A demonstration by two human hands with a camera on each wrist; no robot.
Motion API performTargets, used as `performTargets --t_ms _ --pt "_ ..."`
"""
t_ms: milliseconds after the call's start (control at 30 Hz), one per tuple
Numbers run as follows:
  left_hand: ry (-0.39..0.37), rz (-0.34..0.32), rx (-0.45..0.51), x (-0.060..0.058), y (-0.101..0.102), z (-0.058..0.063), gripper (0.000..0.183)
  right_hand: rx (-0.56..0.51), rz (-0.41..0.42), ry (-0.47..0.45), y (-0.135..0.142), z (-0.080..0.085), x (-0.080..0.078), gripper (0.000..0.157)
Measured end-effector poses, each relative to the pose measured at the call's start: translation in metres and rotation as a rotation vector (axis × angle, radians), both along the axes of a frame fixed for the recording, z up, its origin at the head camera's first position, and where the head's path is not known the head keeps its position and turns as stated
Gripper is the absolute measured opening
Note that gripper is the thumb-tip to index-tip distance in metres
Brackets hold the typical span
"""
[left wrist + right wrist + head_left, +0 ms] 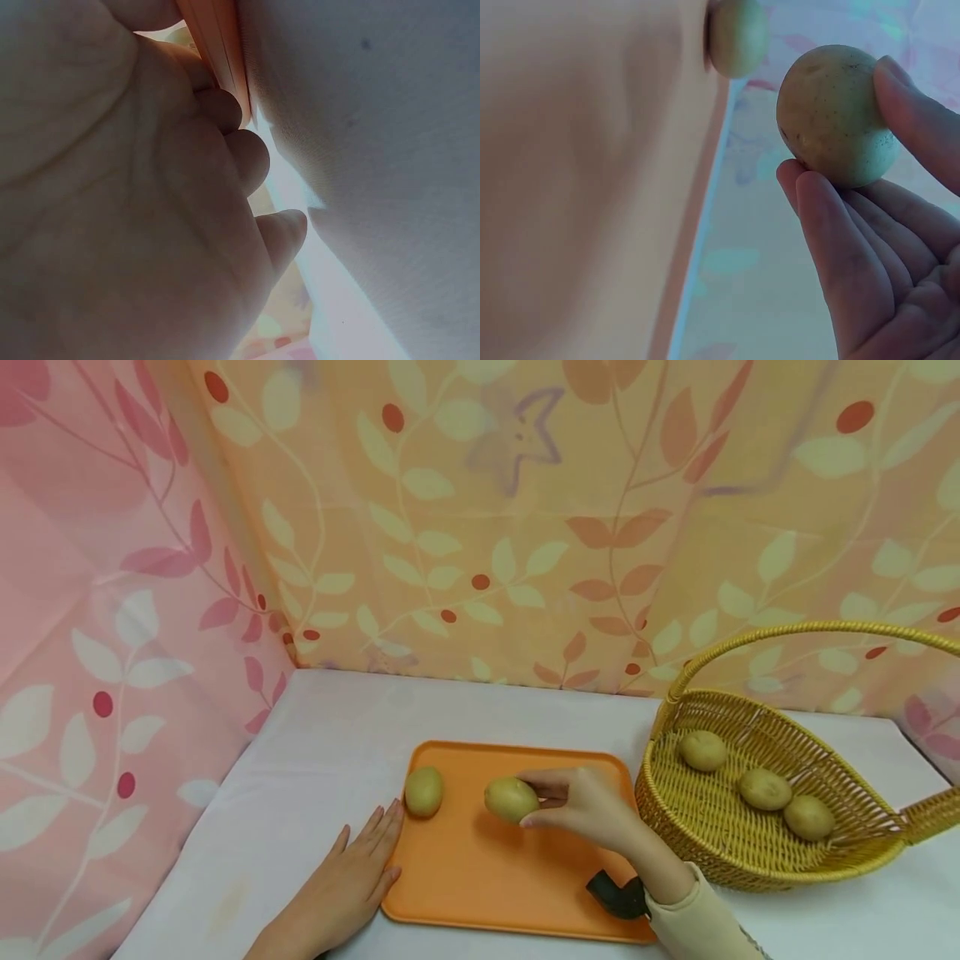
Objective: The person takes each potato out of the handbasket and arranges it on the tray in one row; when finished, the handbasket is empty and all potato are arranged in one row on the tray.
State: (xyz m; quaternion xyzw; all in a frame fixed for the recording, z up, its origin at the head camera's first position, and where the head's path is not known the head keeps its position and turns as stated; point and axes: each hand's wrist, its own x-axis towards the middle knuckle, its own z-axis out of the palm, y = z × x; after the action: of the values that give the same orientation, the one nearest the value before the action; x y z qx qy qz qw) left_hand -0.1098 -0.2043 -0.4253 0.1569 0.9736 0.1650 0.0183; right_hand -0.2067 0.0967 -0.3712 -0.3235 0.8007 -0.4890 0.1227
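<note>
A potato (pixel 512 800) is pinched between the thumb and fingers of my right hand (pixel 581 806), above the middle of the orange tray (pixel 487 881). In the right wrist view the same potato (pixel 832 112) shows small dark specks, and a gap separates it from the tray. A second potato (pixel 424 792) lies at the tray's upper left corner. My left hand (pixel 348 877) rests at the tray's left edge with its fingers extended, fingertips close to that second potato. From the left wrist, the palm (pixel 127 195) and several fingers show beside the tray's rim (pixel 217 45).
A yellow wicker basket (pixel 720 864) with a tall handle stands right of the tray, holding three potatoes (pixel 765 789). A black strap-like piece (pixel 618 893) hangs by my right wrist. White cloth (pixel 337 727) covers the table, with patterned fabric (pixel 450 527) behind.
</note>
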Motion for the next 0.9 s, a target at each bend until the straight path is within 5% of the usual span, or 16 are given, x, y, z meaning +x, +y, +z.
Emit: performTargets --t_ms 433,700,900 --pt "-0.012 -0.010 0.003 0.000 0.000 -0.001 0.061 0.097 -0.021 0.012 -0.031 -0.018 -0.012 0.047" --pt "-0.002 -0.013 0.009 -0.001 0.000 -0.002 0.060 0.175 -0.011 0.103 -0.037 -0.023 -0.020 0.043" --pt "0.003 -0.006 0.003 -0.001 -0.001 -0.003 0.061 0.157 -0.025 0.029 -0.038 -0.026 -0.023 0.043"
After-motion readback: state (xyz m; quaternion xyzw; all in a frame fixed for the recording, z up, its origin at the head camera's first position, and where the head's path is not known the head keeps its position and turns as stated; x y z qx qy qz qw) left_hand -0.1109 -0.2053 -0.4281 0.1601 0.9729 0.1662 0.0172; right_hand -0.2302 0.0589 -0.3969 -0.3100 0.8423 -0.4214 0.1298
